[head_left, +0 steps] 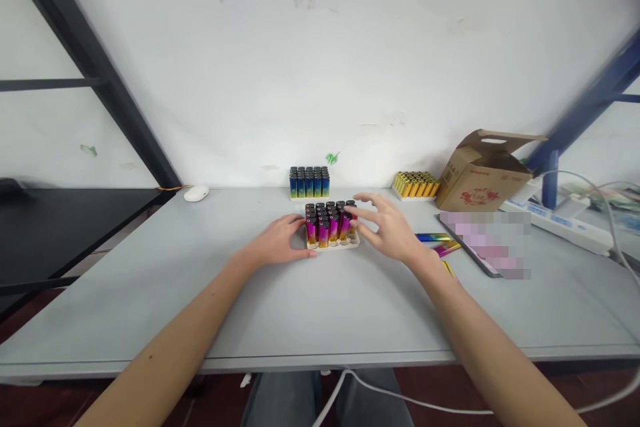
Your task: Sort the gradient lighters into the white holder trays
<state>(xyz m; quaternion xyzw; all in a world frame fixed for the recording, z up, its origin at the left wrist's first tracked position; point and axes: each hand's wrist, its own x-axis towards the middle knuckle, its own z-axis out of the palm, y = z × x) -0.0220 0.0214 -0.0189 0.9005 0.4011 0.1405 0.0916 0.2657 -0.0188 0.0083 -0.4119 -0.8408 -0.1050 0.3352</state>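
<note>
A white holder (334,246) with round holes stands in front of me, filled with several upright shiny cylinders (323,232) that look like batteries. They are pink to gold with black tops. Several holes along its front right side are bare. My left hand (280,239) is closed about the holder's left end, thumb at the front corner and fingers along the side. At the right end, my right hand (385,227) is open, fingers spread around the cylinders there. Its fingertips are close to them; whether they touch I cannot tell.
Behind stands a holder of blue-green cylinders (310,183); farther right is one of yellow cylinders (417,185). An open cardboard box (483,177), a dark-edged tablet-like slab (475,247), a power strip (560,223) and loose shiny pieces (434,237) lie right. A white mouse (196,194) sits left.
</note>
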